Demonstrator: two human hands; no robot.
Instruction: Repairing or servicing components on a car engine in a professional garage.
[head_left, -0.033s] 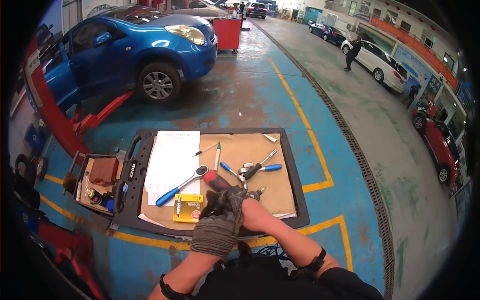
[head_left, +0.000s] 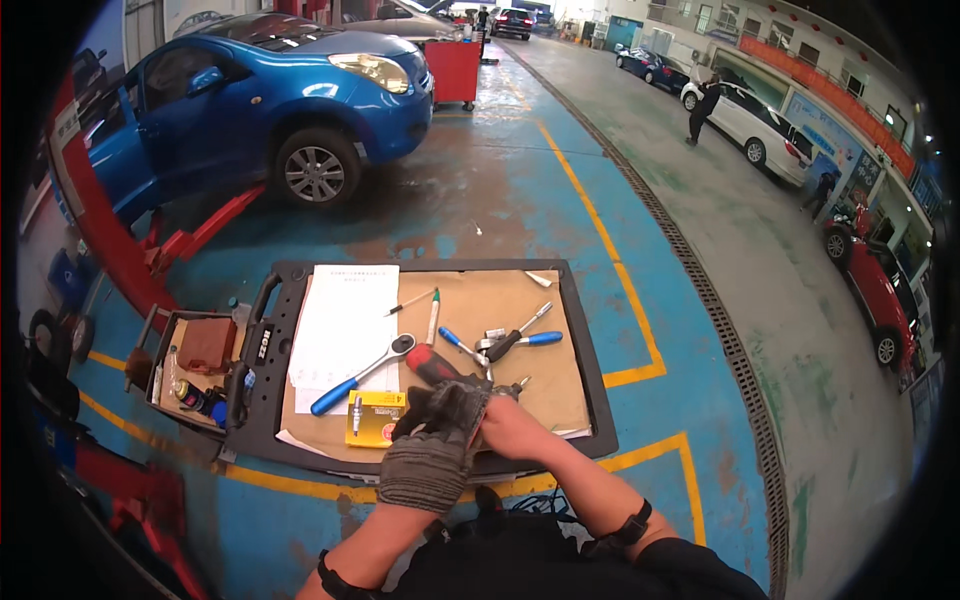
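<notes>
My left hand (head_left: 428,468), in a grey knit glove, is curled up against my right hand (head_left: 462,405) over the near edge of a tool cart top (head_left: 300,300). Grey glove covers the right fingers too, with bare skin at the wrist. The fingers overlap, hiding anything between them. Just beyond lies a red-and-black handle (head_left: 432,365), its far part covered by my hands. To the left are a yellow spark plug box (head_left: 368,412) and a blue-handled ratchet (head_left: 365,378). Right of the handle, several blue- and black-handled tools (head_left: 505,345) lie crossed.
White paper (head_left: 345,320), a pen (head_left: 412,300) and a green-capped marker (head_left: 434,315) rest on the cart. A side bin (head_left: 190,400) holds bottles and a brown case. Ahead stands a blue car (head_left: 250,100) beside a red lift arm (head_left: 215,230). A person (head_left: 705,105) is far right.
My hands have shifted slightly, with the left one a little lower and to the left. They remain together, and the tools lie as before.
</notes>
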